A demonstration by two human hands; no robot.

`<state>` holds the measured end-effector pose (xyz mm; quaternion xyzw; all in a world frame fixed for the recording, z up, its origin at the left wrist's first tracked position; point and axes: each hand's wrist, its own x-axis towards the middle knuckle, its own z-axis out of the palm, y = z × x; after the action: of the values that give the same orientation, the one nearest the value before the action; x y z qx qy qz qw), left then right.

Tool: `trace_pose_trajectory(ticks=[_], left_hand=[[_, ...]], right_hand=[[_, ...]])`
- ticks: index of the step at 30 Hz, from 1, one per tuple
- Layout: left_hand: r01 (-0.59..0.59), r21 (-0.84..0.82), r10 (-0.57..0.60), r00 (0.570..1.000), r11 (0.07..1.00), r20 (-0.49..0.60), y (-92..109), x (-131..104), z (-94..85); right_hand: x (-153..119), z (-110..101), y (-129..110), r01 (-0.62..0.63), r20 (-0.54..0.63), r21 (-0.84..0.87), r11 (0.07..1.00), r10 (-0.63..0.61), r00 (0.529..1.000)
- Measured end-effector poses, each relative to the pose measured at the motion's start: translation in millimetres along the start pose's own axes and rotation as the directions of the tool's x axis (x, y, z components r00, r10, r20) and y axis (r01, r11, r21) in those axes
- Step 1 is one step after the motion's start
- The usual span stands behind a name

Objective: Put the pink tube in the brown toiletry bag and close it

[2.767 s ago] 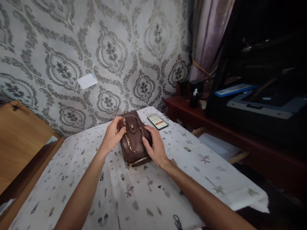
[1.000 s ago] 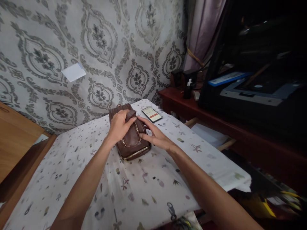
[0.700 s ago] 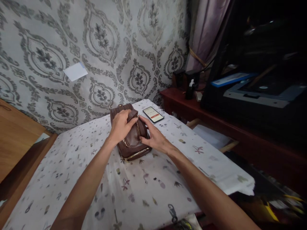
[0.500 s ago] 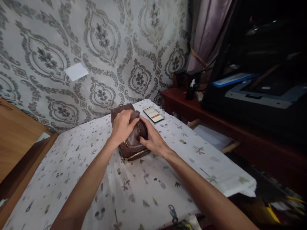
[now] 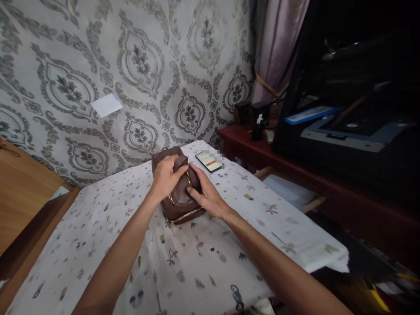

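Note:
A brown leather-look bag with gold zippers lies on the patterned white cloth that covers the table. My left hand rests on its top left, thumb and fingers closed on the bag near a short brown strap or flap. On the bag's right side, my right hand grips with the thumb over the front and the fingers along the far edge. One zipper curves between the two hands, and another runs along the bag's near edge. Parts of the bag are hidden under my hands.
Just beyond the bag lies a phone with its screen lit. A dark red stand on the right carries a large black screen and a small dark bottle. A wooden panel borders the left. Patterned wallpaper rises behind.
The camera view has shifted slightly, so the scene sits a little lower. Both hands stay on the bag, with the right thumb slightly shifted on its front.

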<state>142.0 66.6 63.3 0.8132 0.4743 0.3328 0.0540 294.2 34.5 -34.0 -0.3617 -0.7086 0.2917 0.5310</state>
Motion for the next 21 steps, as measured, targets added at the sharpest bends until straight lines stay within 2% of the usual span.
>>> trace_pose_trajectory(ticks=[4, 16, 21], left_hand=[[0.017, -0.040, -0.018, 1.000, 0.999, -0.016, -1.2, 0.2, 0.4], [0.032, -0.144, -0.050, 0.992, 0.989, -0.119, 2.8, -7.6, 0.5], [-0.002, -0.149, -0.012, 0.996, 0.989, -0.090, 6.2, -12.1, -1.3]], right_hand=[[-0.2, 3.6, 2.6, 0.004, -0.015, 0.026, 1.000, -0.004, 1.000], [0.7, 9.9, 3.7, -0.089, -0.052, 0.171, 0.981, 0.099, 0.994], [2.1, 9.8, 3.3, -0.092, -0.054, 0.203, 0.975, 0.105, 0.993]])
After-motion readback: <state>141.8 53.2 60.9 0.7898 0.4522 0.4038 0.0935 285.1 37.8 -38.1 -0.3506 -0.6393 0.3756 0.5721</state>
